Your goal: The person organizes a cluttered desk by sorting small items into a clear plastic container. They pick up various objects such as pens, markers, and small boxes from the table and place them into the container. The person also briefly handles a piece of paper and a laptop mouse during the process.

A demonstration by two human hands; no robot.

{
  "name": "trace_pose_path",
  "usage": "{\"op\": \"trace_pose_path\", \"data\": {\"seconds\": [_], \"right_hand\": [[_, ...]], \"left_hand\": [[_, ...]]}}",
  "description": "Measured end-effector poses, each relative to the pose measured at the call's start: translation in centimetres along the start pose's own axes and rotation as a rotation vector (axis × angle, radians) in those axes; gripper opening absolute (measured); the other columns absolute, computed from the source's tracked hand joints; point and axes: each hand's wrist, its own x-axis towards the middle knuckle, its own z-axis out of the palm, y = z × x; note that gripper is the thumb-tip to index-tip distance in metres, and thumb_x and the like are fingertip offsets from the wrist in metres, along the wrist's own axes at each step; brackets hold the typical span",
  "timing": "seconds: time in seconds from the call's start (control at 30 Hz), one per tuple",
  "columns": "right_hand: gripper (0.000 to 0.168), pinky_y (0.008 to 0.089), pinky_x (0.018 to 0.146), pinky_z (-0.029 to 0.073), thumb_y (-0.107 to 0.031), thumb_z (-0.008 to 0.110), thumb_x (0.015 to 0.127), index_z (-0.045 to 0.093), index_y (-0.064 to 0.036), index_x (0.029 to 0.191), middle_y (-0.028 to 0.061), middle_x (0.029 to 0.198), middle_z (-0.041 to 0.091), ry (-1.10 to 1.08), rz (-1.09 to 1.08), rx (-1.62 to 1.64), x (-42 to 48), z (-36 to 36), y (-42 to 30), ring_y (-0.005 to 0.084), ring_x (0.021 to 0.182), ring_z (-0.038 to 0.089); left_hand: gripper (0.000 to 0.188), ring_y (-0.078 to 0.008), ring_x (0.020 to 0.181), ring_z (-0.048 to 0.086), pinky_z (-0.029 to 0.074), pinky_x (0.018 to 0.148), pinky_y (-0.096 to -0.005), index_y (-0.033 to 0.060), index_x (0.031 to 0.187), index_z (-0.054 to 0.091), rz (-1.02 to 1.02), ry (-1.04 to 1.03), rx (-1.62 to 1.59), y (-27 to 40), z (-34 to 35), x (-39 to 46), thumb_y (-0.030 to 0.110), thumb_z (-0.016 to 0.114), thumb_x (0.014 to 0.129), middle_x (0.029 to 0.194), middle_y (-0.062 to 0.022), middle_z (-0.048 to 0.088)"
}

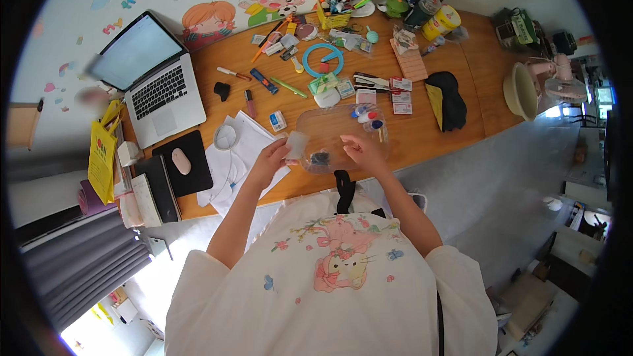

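Observation:
My left hand [269, 158] holds a small translucent flat piece [297, 145], perhaps a plastic bag or case, over the left edge of a clear plastic tray [336, 114]. Above the tray's right part is my right hand [362, 151], its fingers slightly bent and apart, with nothing visible in them. In the tray lie small bottles or tubes with blue and red parts [367, 117] at the back right and a small dark item [320, 158] near the front. A blue and white small box [278, 121] sits on the desk behind my left hand.
On the left are an open laptop [163, 91], a mouse [181, 161] on a black pad, white papers [267, 143] and a coiled white cable [225, 137]. Small boxes [401, 96], a blue tape ring [305, 62], pens and a black and yellow pouch [447, 101] lie beyond the tray.

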Motion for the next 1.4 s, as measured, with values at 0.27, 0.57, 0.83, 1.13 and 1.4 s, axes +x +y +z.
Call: {"op": "trace_pose_path", "data": {"seconds": [0.27, 0.57, 0.83, 1.13, 1.4], "right_hand": [[0.037, 0.0211, 0.065, 0.046, -0.015, 0.062, 0.087, 0.055, -0.004, 0.122, 0.0013, 0.097, 0.061, -0.010, 0.288, 0.553, -3.5, -2.9, -4.4, 0.0059, 0.075, 0.054], [0.029, 0.0197, 0.055, 0.043, -0.016, 0.059, 0.090, 0.058, -0.003, 0.116, 0.0013, 0.086, 0.061, 0.321, 0.379, 0.645, -7.3, -4.0, 0.0, 0.0055, 0.063, 0.052], [0.026, 0.0201, 0.057, 0.044, -0.013, 0.054, 0.091, 0.059, -0.002, 0.114, 0.0038, 0.093, 0.064, 0.500, 0.422, 0.491, -9.6, -6.3, 2.1, 0.0055, 0.063, 0.051], [0.039, 0.0259, 0.052, 0.045, -0.024, 0.066, 0.084, 0.058, 0.001, 0.112, 0.0070, 0.081, 0.062, 0.533, 0.221, -0.240, -7.1, -3.0, 6.7, 0.0085, 0.058, 0.052], [0.033, 0.0262, 0.050, 0.047, -0.021, 0.062, 0.086, 0.057, 0.002, 0.108, 0.0089, 0.077, 0.062, 0.512, 0.322, 0.011, -6.3, -1.9, 7.3, 0.0125, 0.056, 0.060]], "left_hand": [[0.045, -0.0134, 0.061, 0.057, 0.047, 0.059, -0.0233, 0.0014, 0.112, 0.053, -0.257, -0.344, 0.168, -1.3, 6.5, 5.0, 0.042, 0.042, 0.096, 0.084, -0.0089, 0.059], [0.029, -0.0109, 0.060, 0.055, 0.050, 0.055, -0.0234, 0.0017, 0.103, 0.051, -0.201, -0.195, 0.188, -5.2, 11.2, 7.5, 0.024, 0.062, 0.088, 0.082, -0.0050, 0.056], [0.036, -0.0117, 0.051, 0.055, 0.045, 0.044, -0.0257, -0.0011, 0.092, 0.056, -0.098, 0.154, 0.466, -11.8, 12.6, 15.1, 0.024, 0.075, 0.076, 0.070, -0.0043, 0.055], [0.040, -0.0162, 0.052, 0.059, 0.048, 0.045, -0.0308, -0.0007, 0.088, 0.056, 0.072, 0.364, 0.526, -13.6, 13.6, 15.6, 0.026, 0.079, 0.069, 0.069, -0.0079, 0.060], [0.033, -0.0168, 0.054, 0.060, 0.049, 0.045, -0.0268, -0.0005, 0.088, 0.055, 0.092, 0.375, 0.314, -13.6, 13.3, 15.7, 0.015, 0.078, 0.069, 0.067, -0.0075, 0.058]]}}
